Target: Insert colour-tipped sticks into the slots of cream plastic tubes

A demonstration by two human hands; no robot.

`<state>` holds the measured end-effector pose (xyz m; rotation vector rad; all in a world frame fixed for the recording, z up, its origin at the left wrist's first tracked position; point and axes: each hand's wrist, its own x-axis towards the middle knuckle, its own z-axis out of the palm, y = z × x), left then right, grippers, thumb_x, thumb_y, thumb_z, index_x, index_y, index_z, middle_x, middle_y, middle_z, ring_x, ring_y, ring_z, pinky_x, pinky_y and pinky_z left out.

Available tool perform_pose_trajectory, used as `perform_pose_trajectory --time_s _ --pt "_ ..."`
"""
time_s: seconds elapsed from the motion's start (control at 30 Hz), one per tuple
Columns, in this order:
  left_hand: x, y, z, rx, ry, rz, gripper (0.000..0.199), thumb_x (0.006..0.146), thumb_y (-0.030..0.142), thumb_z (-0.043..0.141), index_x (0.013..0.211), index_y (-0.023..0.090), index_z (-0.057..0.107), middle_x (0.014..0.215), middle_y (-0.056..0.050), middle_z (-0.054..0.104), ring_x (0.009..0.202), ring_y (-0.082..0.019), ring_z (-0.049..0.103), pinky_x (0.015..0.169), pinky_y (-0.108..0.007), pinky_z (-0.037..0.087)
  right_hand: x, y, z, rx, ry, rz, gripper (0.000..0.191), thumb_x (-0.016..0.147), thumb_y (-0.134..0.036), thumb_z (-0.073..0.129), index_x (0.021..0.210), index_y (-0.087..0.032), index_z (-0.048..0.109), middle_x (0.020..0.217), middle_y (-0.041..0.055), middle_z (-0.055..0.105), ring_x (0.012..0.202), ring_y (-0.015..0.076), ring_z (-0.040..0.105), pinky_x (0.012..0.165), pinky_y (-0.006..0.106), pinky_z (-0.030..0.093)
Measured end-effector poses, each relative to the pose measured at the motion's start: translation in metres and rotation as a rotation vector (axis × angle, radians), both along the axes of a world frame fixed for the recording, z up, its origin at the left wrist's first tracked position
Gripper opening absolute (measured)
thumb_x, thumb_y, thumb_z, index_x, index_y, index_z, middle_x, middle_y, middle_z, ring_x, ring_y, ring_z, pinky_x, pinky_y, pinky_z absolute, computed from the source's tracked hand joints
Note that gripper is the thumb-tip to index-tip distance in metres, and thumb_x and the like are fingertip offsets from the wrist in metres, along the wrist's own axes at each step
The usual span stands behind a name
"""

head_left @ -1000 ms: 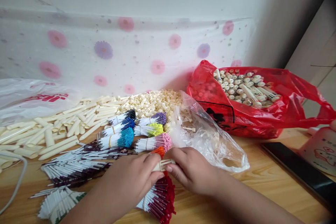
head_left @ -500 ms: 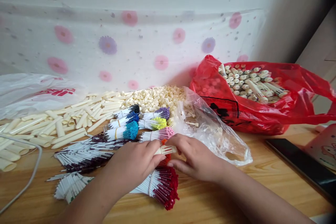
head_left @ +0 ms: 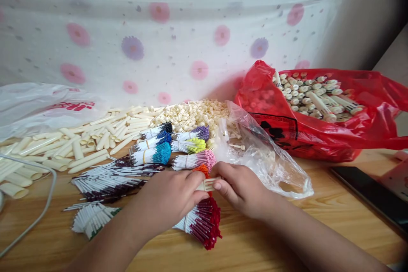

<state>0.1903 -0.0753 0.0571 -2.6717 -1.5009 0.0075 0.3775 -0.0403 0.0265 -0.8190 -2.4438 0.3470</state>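
Note:
A cream plastic piece with long slots (head_left: 207, 184) lies between my two hands, low over the table. My left hand (head_left: 174, 191) is closed round its left end, with the thumb along the near side. The thumb and forefinger of my right hand (head_left: 239, 187) pinch its right end. Behind the piece shows a bundle of orange-tipped sticks (head_left: 202, 170). Under and in front of my left hand lies a bundle of red-tipped sticks (head_left: 205, 223). Pink-tipped sticks (head_left: 194, 160) and several other coloured bundles lie just beyond my hands.
Cream tubes (head_left: 76, 148) spread over the left side, with a heap of small slotted cream parts (head_left: 197, 114) behind. A clear bag (head_left: 270, 170) and a red bag (head_left: 274, 136) full of filled tubes stand right. A black flat object (head_left: 366, 195) and white cable (head_left: 47, 204) flank the work.
My right thumb and forefinger have closed onto the right end of the slotted piece; before, they stood apart around it. The camera view has shifted slightly.

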Motion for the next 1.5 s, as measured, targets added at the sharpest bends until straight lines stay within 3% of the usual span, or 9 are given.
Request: perform_pose_trajectory --time_s 0.2,0.5,0.77,1.0,1.1,1.2,1.3,1.4,1.5 --pt "-0.006 0.000 0.002 -0.115 -0.109 0.016 0.026 0.088 0.037 0.029 0.083 0.021 0.048 0.077 0.000 0.061 0.071 -0.019 0.059 0.057 -0.026 0.037 0.003 0.002 0.000 0.188 0.061 0.174 0.022 0.087 -0.035 0.037 0.092 -0.015 0.046 0.085 0.0094 0.057 0.075 0.0165 0.052 0.063 0.027 0.042" --pt "0.007 -0.001 -0.003 -0.020 -0.005 0.035 0.021 0.086 0.036 0.036 0.091 0.020 0.047 0.086 -0.004 0.062 0.075 -0.025 0.059 0.058 -0.030 0.038 -0.009 -0.007 -0.001 -0.409 0.210 -0.051 0.024 0.090 -0.032 0.027 0.077 -0.018 0.042 0.067 0.0003 0.051 0.061 0.0110 0.048 0.054 0.022 0.040" --pt "0.000 -0.008 0.008 -0.462 -0.398 -0.002 0.033 0.087 0.045 0.028 0.080 0.020 0.050 0.078 0.002 0.059 0.069 -0.013 0.055 0.059 -0.020 0.039 0.003 -0.001 -0.001 0.605 0.194 0.339 0.012 0.087 -0.024 0.036 0.092 -0.019 0.045 0.074 0.0036 0.057 0.060 0.0136 0.047 0.055 0.027 0.038" --pt "0.013 -0.004 -0.008 -0.098 -0.154 0.124 0.024 0.085 0.034 0.036 0.096 0.018 0.050 0.091 -0.009 0.061 0.082 -0.026 0.057 0.068 -0.036 0.041 -0.015 -0.007 -0.008 -0.190 0.126 -0.121 0.022 0.089 -0.024 0.029 0.074 -0.018 0.045 0.061 -0.0004 0.053 0.054 0.0102 0.049 0.047 0.020 0.036" --pt "0.012 -0.005 -0.007 -0.258 -0.348 0.088 0.026 0.086 0.037 0.033 0.094 0.019 0.050 0.085 -0.005 0.059 0.078 -0.021 0.055 0.069 -0.032 0.041 -0.009 -0.006 -0.003 0.128 0.091 -0.069 0.022 0.088 -0.025 0.030 0.077 -0.017 0.048 0.063 0.0019 0.055 0.054 0.0119 0.049 0.049 0.023 0.036" --pt "0.005 -0.008 0.000 -0.808 -0.642 0.063 0.038 0.084 0.051 0.030 0.092 0.019 0.049 0.067 0.002 0.048 0.055 -0.010 0.045 0.052 -0.021 0.038 0.002 -0.006 0.003 0.648 0.138 0.211 0.021 0.087 -0.030 0.035 0.089 -0.016 0.051 0.072 0.0044 0.058 0.057 0.0136 0.049 0.051 0.027 0.035" --pt "0.001 -0.010 0.006 -1.197 -0.718 0.105 0.048 0.079 0.060 0.030 0.093 0.017 0.048 0.060 0.005 0.039 0.044 -0.006 0.031 0.040 -0.017 0.027 0.005 -0.008 0.005 0.840 0.136 0.368 0.021 0.085 -0.035 0.040 0.089 -0.019 0.052 0.061 0.0001 0.055 0.050 0.0123 0.045 0.047 0.027 0.029" --pt "0.006 -0.010 0.005 -0.977 -0.600 0.120 0.044 0.082 0.055 0.028 0.091 0.018 0.049 0.063 0.003 0.044 0.047 -0.007 0.037 0.044 -0.018 0.033 -0.003 -0.009 -0.001 0.594 0.171 0.212 0.018 0.085 -0.027 0.034 0.080 -0.020 0.049 0.053 -0.0021 0.049 0.046 0.0117 0.042 0.046 0.026 0.028" --pt "0.016 -0.009 -0.003 -0.412 -0.289 0.197 0.033 0.086 0.041 0.028 0.090 0.018 0.050 0.073 -0.004 0.056 0.062 -0.016 0.053 0.057 -0.027 0.041 -0.016 -0.008 -0.008 -0.067 0.180 -0.126 0.023 0.087 -0.024 0.027 0.075 -0.018 0.045 0.057 -0.0009 0.050 0.050 0.0111 0.046 0.047 0.023 0.033"
